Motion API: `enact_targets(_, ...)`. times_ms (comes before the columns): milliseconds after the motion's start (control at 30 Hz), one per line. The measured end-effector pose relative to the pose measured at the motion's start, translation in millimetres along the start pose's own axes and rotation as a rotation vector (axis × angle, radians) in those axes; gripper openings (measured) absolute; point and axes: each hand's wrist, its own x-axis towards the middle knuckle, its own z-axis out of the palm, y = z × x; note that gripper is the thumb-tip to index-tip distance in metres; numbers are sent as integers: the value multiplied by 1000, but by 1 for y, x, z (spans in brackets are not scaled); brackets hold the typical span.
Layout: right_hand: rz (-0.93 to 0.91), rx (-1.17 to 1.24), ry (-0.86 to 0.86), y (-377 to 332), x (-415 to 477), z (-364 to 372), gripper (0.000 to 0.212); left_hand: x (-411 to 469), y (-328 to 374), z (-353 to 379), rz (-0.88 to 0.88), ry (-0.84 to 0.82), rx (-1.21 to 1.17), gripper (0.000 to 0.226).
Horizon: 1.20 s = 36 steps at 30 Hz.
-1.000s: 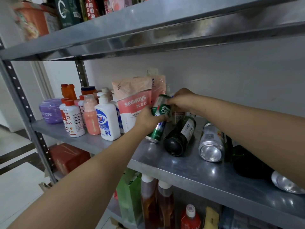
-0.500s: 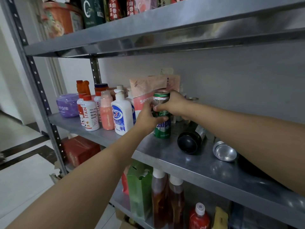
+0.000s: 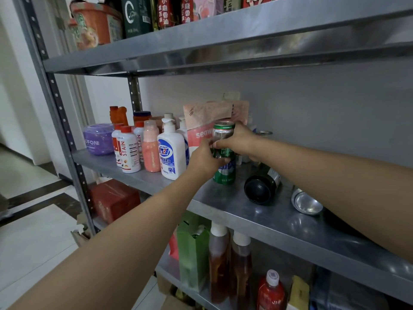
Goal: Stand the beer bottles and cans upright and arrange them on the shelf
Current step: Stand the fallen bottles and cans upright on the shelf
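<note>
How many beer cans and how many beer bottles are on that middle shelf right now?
Beer cans: 3 (green can, upright, gripped by the left hand and right hand; silver can, on its side; can top behind them)
Beer bottles: 1 (dark bottle, on its side)
Total: 4 in view; the right arm may hide more.

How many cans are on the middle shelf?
3: the held green can, upright; a can rim behind the right hand; a silver can on its side. Others may be hidden.
</note>
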Motion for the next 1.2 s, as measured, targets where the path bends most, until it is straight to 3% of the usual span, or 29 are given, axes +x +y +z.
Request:
enact_targets(167,65,44,25,-6,-9,-6,47,-5,10,-14,-102,-10,317,32)
enact_targets(233,61,33,25,-13,-17,-15,33,-9,20,-19,-129,65,445,21)
enact_targets(300,63,31,40,-18,-26,-28,17,-15,35,-19,-44,157,523,16)
enact_targets(433,106,68,123,-18,-39,-55,17,-25,73,4,177,126,393,18)
enact_targets(567,193,-63,168,-9,-50,-82,67,-26,99,37,194,11,360,24)
enact_targets(633,229,-72,161,-4,-57,-95,78,-23,100,50,161,-68,379,31)
enact_targets(833,286,-30,150,23,-60,-118,68,-12,83,76,42,-237,481,48)
enact_targets(967,321,-66,105,34,-56,-122,75,-9,80,86,-3,-322,540,48)
enact_targets(1200,311,23,108,42,-48,-123,80,0,84,108,-5,-355,702,58)
